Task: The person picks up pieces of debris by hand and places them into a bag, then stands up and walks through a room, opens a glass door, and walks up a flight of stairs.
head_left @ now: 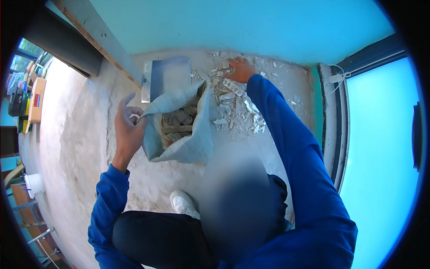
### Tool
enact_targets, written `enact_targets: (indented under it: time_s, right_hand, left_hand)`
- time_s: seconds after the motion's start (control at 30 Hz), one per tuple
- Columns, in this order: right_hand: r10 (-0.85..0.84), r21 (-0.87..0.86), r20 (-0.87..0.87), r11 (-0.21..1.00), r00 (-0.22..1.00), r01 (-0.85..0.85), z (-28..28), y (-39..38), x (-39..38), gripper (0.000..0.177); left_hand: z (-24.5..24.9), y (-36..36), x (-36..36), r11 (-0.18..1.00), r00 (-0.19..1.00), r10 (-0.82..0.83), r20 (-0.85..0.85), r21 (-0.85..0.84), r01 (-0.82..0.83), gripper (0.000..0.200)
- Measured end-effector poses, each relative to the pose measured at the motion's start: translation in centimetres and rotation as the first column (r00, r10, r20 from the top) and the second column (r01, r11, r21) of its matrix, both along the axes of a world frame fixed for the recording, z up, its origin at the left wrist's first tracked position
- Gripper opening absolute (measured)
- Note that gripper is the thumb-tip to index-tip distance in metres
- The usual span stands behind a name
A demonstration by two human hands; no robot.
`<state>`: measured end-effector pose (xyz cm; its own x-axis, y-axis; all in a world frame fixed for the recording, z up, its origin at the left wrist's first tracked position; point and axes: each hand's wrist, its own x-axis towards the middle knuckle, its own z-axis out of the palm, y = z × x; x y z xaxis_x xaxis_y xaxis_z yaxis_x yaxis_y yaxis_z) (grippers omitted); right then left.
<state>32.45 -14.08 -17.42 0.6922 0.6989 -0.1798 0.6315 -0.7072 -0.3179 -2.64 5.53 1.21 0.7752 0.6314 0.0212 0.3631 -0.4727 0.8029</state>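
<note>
A pale woven sack stands on the floor with its mouth open, and broken rubble shows inside. My left hand grips the sack's left rim near the thumb, its index finger pointing away. Beyond the sack to the right, my right hand reaches down to a pile of debris by the wall. Its fingers look bent and slightly apart over the pieces. Right beside that hand lies a light chunk with a row of holes. Whether the fingertips touch a piece is too small to tell.
A metal dustpan-like tray lies behind the sack. A board leans in at upper left. The turquoise wall bounds the far side, and a door frame the right. My shoe is near the sack. A white bucket stands far left.
</note>
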Motion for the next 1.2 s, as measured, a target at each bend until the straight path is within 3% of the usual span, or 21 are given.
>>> enact_targets:
  time_s: [0.13,0.23,0.33,0.53,0.73,1.2]
  right_hand:
    - [0.016,-0.154,-0.041,0.988,0.999,-0.022,-0.8,2.2,0.8,0.092]
    - [0.049,-0.108,-0.063,0.993,0.997,-0.056,-1.7,1.7,-0.3,0.099]
    - [0.195,-0.176,0.015,0.966,0.981,-0.189,0.3,-0.7,-3.0,0.099]
    - [0.164,-0.088,-0.004,0.983,0.986,-0.164,-0.7,-3.6,-4.3,0.093]
    - [0.138,-0.109,0.032,0.985,0.99,-0.133,0.0,-4.8,-5.9,0.086]
    - [0.272,0.0,0.009,0.962,0.962,-0.272,-0.3,-6.6,-6.2,0.068]
  left_hand:
    - [-0.1,-0.1,0.3,1.0,1.0,0.01,-0.002,-0.021,-0.01,0.061]
    - [0.0,0.0,0.0,0.998,1.0,0.011,-0.022,-0.058,-0.012,0.062]
    - [-0.3,0.1,0.0,0.997,1.0,0.017,-0.013,-0.077,-0.018,0.063]
    - [-0.5,-0.2,0.5,0.998,1.0,-0.023,-0.008,-0.053,0.022,0.063]
    - [0.0,-0.9,0.0,0.997,0.999,-0.046,-0.013,-0.057,0.045,0.063]
    - [-0.2,-1.5,-0.8,0.994,0.993,-0.109,-0.037,-0.014,0.109,0.066]
